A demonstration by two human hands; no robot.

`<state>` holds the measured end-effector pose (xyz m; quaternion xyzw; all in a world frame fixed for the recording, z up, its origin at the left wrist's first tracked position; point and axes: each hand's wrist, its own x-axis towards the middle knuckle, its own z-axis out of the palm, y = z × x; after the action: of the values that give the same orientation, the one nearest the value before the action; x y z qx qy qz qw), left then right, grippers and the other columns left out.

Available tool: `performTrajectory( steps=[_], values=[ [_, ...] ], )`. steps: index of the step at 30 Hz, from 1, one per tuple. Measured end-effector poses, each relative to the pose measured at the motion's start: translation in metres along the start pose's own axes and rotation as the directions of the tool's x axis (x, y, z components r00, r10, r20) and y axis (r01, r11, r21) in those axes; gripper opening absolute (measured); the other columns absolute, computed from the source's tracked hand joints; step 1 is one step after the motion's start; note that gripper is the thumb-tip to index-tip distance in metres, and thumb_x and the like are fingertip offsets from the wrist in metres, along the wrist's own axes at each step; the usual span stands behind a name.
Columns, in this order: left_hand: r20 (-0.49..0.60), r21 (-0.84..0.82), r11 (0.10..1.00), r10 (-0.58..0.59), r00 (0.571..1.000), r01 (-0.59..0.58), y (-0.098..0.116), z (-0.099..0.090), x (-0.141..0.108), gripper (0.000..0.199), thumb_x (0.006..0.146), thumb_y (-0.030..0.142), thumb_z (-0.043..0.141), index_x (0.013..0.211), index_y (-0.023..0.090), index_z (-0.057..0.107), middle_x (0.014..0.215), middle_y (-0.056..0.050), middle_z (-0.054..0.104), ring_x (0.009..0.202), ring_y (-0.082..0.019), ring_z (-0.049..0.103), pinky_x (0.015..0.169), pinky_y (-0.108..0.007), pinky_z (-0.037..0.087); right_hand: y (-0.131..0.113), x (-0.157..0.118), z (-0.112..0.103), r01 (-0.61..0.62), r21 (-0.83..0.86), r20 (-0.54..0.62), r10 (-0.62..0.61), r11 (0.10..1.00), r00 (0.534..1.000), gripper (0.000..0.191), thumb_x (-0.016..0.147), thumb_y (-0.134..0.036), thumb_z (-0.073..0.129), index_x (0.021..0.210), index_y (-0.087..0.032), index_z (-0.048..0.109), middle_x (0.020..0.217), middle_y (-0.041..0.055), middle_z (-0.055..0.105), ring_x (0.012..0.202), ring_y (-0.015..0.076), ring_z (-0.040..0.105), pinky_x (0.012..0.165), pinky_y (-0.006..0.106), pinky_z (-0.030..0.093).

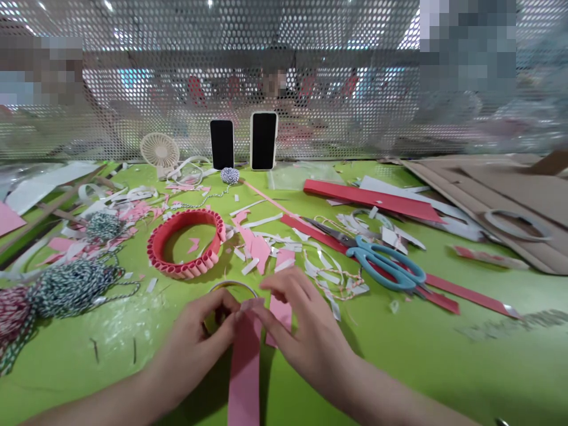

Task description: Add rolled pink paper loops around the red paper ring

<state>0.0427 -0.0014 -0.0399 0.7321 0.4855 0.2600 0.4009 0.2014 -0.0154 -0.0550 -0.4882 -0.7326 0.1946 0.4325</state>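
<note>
We pinch the top of a matte pink paper strip (its long edges cut straight) between our fingertips, both hands narrowly closed on it. Our left hand curls before a thin ring, and our right hand arches above a pink scrap. Farther off lie a red paper ring of rolled tubes and blue-handled scissors.

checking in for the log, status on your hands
Left hand, right hand at top of pink paper strip. Blue-handled scissors off to right, apart from hands.
</note>
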Motion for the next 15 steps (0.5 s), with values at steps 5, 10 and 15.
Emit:
performTrajectory(
  steps=[5, 10, 15],
  values=[
    [-0.004, 0.078, 0.994, 0.072, 0.997, -0.071, 0.0019, 0.0004, 0.0011, 0.017, 0.077, 0.021, 0.042, 0.061, 0.018, 0.047, 0.055, 0.003, 0.050, 0.053, -0.011, 0.045, 0.050, -0.020, 0.037, -0.0020, -0.0029, 0.0021, 0.255, -0.146, -0.007, -0.258, 0.956, 0.966, 0.017, 0.079, -0.006, 0.046, 0.080, -0.014, 0.061, 0.071, 0.0049, 0.059, 0.069, 0.0154, 0.048, 0.063, 0.029, 0.041],
    [0.009, 0.208, 0.966, 0.157, 0.988, -0.156, 0.0005, 0.0006, -0.0008, 0.012, 0.077, 0.017, 0.043, 0.066, 0.019, 0.049, 0.058, 0.003, 0.053, 0.053, -0.011, 0.045, 0.050, -0.020, 0.037, -0.0030, -0.0027, 0.0032, 0.227, -0.158, 0.032, -0.224, 0.961, 0.974, 0.017, 0.081, -0.010, 0.045, 0.076, -0.013, 0.061, 0.069, 0.0045, 0.062, 0.067, 0.0153, 0.051, 0.063, 0.030, 0.041],
    [0.052, 0.306, 0.918, 0.251, 0.967, -0.254, -0.0029, -0.0002, -0.0020, 0.013, 0.078, 0.014, 0.042, 0.067, 0.019, 0.047, 0.059, 0.003, 0.053, 0.053, -0.011, 0.046, 0.050, -0.020, 0.036, -0.0026, -0.0059, 0.0037, 0.249, -0.170, 0.059, -0.242, 0.954, 0.968, 0.021, 0.082, -0.009, 0.042, 0.076, -0.012, 0.061, 0.068, 0.0054, 0.062, 0.065, 0.0154, 0.051, 0.061, 0.030, 0.042]
  ],
)
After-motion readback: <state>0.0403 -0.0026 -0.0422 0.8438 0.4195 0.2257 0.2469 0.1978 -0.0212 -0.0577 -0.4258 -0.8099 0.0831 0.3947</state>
